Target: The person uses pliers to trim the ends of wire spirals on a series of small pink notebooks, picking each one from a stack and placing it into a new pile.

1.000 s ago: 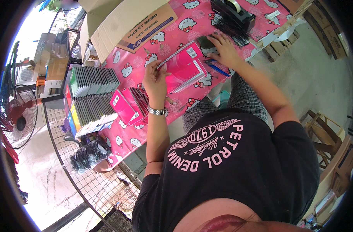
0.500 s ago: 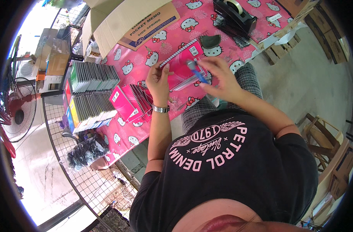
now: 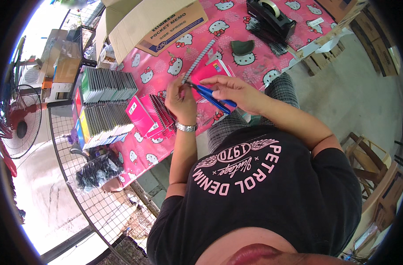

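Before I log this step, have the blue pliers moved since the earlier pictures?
Yes: the blue pliers, in the right hand, have moved left, farther from the black tape dispenser.

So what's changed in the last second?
Your right hand moved left from the dark green curved piece, picked up the blue-handled pliers and brought them to the near end of the pale spiral coil, beside your left hand. The held pink notebook cover tipped from view. The left grip, brown cardboard box and stacked spiral notebooks stayed.
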The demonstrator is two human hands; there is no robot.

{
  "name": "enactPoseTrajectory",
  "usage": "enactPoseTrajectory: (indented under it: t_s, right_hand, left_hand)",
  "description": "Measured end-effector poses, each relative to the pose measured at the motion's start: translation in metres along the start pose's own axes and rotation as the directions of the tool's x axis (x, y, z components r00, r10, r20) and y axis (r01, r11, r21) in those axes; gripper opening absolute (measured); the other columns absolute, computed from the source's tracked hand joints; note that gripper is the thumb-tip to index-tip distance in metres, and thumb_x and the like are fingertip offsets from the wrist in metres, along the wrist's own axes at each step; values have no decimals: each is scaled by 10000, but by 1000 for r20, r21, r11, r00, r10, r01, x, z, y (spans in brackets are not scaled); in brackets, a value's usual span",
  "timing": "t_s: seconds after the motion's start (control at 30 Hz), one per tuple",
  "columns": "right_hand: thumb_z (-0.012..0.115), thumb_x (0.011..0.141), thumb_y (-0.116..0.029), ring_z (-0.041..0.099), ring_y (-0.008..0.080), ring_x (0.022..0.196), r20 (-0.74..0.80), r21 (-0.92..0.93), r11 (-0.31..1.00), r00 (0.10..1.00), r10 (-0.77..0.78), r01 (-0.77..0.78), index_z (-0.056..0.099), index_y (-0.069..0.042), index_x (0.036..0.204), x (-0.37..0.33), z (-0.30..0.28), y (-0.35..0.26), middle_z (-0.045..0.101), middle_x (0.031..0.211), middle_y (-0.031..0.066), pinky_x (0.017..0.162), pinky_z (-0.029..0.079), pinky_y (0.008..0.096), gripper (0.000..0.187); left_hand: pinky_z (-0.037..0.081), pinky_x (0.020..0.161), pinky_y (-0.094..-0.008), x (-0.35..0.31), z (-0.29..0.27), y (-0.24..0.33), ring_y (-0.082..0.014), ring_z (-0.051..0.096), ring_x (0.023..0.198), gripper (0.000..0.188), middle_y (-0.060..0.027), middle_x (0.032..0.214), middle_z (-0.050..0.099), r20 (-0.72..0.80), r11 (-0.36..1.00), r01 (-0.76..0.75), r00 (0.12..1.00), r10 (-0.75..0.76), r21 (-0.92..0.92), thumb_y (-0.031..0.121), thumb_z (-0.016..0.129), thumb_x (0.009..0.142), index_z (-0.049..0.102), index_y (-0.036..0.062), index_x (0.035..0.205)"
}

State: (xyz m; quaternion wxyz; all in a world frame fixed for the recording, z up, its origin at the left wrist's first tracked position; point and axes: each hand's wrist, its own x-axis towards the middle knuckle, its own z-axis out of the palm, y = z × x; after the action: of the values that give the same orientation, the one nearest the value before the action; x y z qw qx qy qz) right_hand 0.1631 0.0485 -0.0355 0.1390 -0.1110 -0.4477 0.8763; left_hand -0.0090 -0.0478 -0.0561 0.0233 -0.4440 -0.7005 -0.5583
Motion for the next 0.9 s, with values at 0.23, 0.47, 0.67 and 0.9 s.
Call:
enactPoseTrajectory:
  t_s: [0.23, 0.47, 0.67, 0.9]
  right_hand:
    - [720, 767, -213, 605, 331, 1035, -197, -909, 411, 794, -575, 72, 601, -51, 1238, -18, -90, -6, 633, 1098, 180, 916, 472, 397, 513]
    - [722, 700, -228, 563, 382, 1084, -28, -987, -132, 912, -408, -90, 617, -86, 1206, -8, -153, 39, 605, 1118, 187, 963, 429, 488, 536]
    - [665, 817, -227, 593, 333, 1011, -113, -892, -252, 725, -679, -375, 642, -67, 1076, 44, -236, -24, 604, 1080, 131, 843, 497, 461, 305]
    - [601, 830, -159, 637, 270, 999, -136, -701, -566, 860, -492, -434, 678, -90, 968, 60, -254, -25, 644, 1022, 99, 830, 529, 397, 172]
  left_hand:
    - [439, 827, -336, 73, -131, 84, -243, 590, 889, 172, -87, 880, 648, 75, 880, -272, 962, 264, 390, -46, 522, 755, 650, 15, 853]
    - [479, 809, -399, 94, -167, -17, -343, 634, 980, 227, -154, 956, 688, 331, 766, 135, 844, -421, 628, 54, 508, 826, 700, 63, 947]
    - [452, 940, -472, 73, -136, -68, -346, 576, 1117, 376, -126, 1202, 618, 251, 681, -15, 935, -250, 732, 69, 536, 828, 614, 122, 1192]
    - [453, 934, -461, 29, -11, 33, -325, 566, 1094, 321, -128, 1142, 617, 522, 856, -442, 814, 256, 268, 152, 687, 790, 626, 71, 1094]
